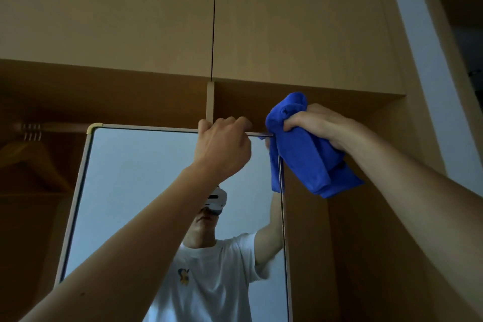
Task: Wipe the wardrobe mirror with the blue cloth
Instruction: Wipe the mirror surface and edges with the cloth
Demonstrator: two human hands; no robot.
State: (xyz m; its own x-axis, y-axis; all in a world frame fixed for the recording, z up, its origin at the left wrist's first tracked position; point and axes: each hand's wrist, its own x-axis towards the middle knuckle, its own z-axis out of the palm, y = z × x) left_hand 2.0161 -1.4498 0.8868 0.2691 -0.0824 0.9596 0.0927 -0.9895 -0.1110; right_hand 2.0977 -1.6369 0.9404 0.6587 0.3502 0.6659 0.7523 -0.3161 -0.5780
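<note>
A tall wardrobe mirror (141, 178) with a thin pale frame stands inside the open wooden wardrobe. My left hand (223, 145) grips the mirror's top edge, fingers curled over the frame. My right hand (317, 125) holds a bunched blue cloth (305, 154) at the mirror's top right corner. The cloth hangs over that corner and down its right edge. The mirror reflects a person in a white T-shirt with a headset.
Closed upper cabinet doors (214, 15) sit above the open compartment. A clothes rail (52, 127) with a wooden hanger (34, 159) is at the left. A wooden side panel (366, 217) stands right of the mirror, with a white wall (428, 73) beyond.
</note>
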